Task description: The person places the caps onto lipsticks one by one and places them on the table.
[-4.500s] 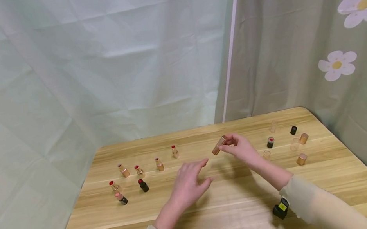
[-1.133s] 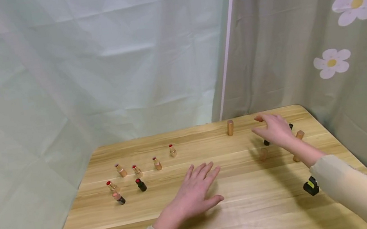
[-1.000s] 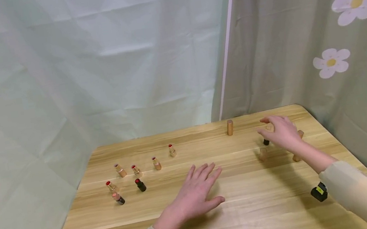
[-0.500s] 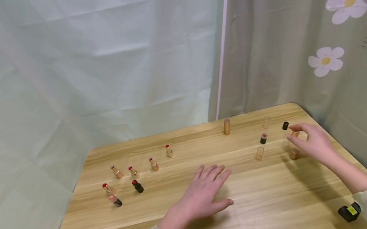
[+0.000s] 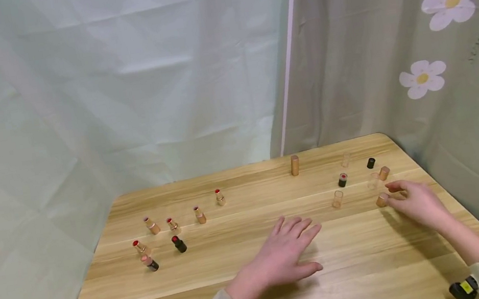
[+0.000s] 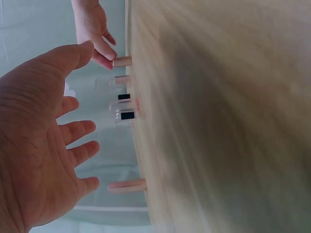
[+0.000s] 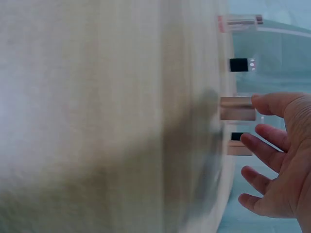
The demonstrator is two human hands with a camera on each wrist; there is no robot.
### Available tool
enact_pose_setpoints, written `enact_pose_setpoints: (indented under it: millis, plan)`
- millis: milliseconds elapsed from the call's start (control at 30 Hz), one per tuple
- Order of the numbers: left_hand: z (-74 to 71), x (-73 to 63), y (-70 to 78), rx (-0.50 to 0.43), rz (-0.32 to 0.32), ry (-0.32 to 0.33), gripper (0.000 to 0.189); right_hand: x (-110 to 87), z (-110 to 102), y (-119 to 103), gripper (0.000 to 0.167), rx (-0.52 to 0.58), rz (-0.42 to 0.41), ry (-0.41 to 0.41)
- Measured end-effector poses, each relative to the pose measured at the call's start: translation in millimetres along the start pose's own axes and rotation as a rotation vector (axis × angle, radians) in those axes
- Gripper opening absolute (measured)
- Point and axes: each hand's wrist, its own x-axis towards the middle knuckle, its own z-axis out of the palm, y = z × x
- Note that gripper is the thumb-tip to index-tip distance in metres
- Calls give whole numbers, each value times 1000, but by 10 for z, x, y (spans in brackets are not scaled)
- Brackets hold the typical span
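My left hand (image 5: pixel 285 254) hovers over the middle of the table, palm down, fingers spread and holding nothing. On the right, my right hand (image 5: pixel 419 202) is at a copper lipstick cap (image 5: pixel 382 200) standing upright. In the right wrist view its thumb tip reaches the top of that cap (image 7: pixel 237 108), while the other fingers stay spread apart and do not close round it. Behind it are another copper cap (image 5: pixel 384 172), a clear cap (image 5: pixel 373 181) and a black cap (image 5: pixel 370 163). A closed copper lipstick (image 5: pixel 295 165) stands at the back edge.
Several uncapped lipsticks stand on the left, including a gold one (image 5: pixel 220 197), a black one (image 5: pixel 179 244) and a pink one (image 5: pixel 149 262). A black-based lipstick piece (image 5: pixel 342 180) and clear caps (image 5: pixel 338 199) stand at right. Curtains (image 5: pixel 191 74) hang behind the wooden table (image 5: pixel 187 297).
The copper lipstick my right hand held is now standing at the back edge. That hand has since moved right and toward me to a copper cap. My left hand has spread and shifted right.
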Motion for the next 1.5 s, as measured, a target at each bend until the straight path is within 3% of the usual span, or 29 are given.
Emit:
enact_pose_setpoints:
  millis: [333, 567, 800, 1267, 1500]
  plan:
    - [179, 95, 118, 26, -11, -71, 83, -14, 138, 57, 53, -1, -18, 30]
    - [201, 156, 227, -4, 5, -86, 82, -7, 198, 41, 43, -1, -27, 60]
    - [217, 224, 312, -18, 10, -99, 82, -40, 198, 21, 45, 7, 4, 53]
    - [262, 285, 349, 44, 9, -94, 80, -57, 216, 18, 35, 28, 0, 83]
    - [276, 278, 325, 32, 7, -93, 81, -64, 221, 17, 35, 40, 10, 75]
